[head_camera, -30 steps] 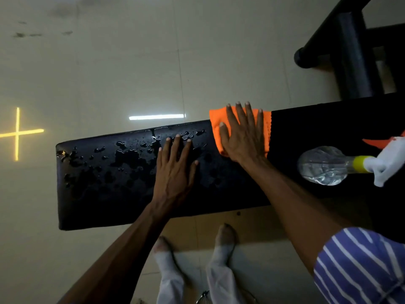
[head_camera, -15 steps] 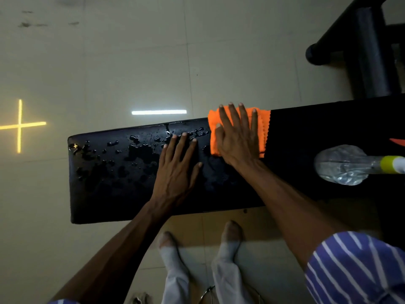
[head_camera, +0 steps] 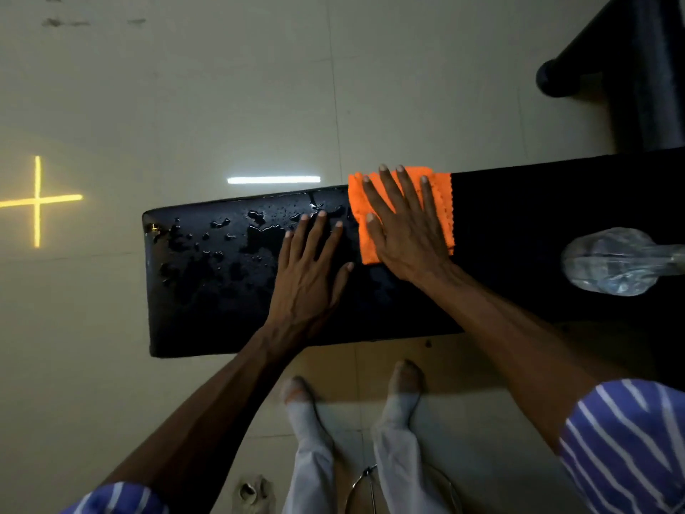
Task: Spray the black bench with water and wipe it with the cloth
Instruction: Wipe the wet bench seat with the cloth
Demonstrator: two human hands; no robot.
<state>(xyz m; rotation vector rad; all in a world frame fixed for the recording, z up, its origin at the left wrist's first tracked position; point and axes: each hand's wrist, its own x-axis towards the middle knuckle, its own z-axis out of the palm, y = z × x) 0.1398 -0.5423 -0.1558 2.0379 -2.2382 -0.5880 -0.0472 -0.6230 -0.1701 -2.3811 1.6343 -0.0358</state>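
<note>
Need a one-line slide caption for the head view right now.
Right hand presses orange cloth flat on wet black bench; left hand rests beside it.

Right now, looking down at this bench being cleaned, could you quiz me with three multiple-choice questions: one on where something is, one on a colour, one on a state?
1. Where does the spray bottle lie?
A. On the floor by the feet
B. On the black bench, to the right of both hands
C. In the left hand

2. What colour is the cloth?
A. Orange
B. Blue
C. White

3. What is the state of the bench's left part?
A. Dry and dusty
B. Covered by a towel
C. Wet with water drops

Answers:
1. B: the clear bottle rests on its side on the bench top at the right edge of the view.
2. A: bright orange shows around the right hand, which presses flat on it.
3. C: glistening drops and puddles lie beyond the left hand.
</note>
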